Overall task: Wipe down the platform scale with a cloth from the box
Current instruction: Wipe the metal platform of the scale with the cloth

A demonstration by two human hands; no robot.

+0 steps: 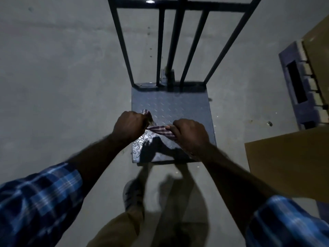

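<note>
- Our left hand [129,126] and right hand [189,135] each grip one end of the checked cloth [160,129], stretched between them.
- The cloth hangs above the platform scale [178,104], which sits on the floor [62,86] at 12 o'clock from our feet.
- A cardboard box [284,161] lies at 3 o'clock.

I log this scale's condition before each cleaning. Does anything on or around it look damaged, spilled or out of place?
Nothing looks damaged. Pale specks lie on the floor beside the platform scale. Both hands, left hand and right hand, hold the checked cloth above it.
</note>
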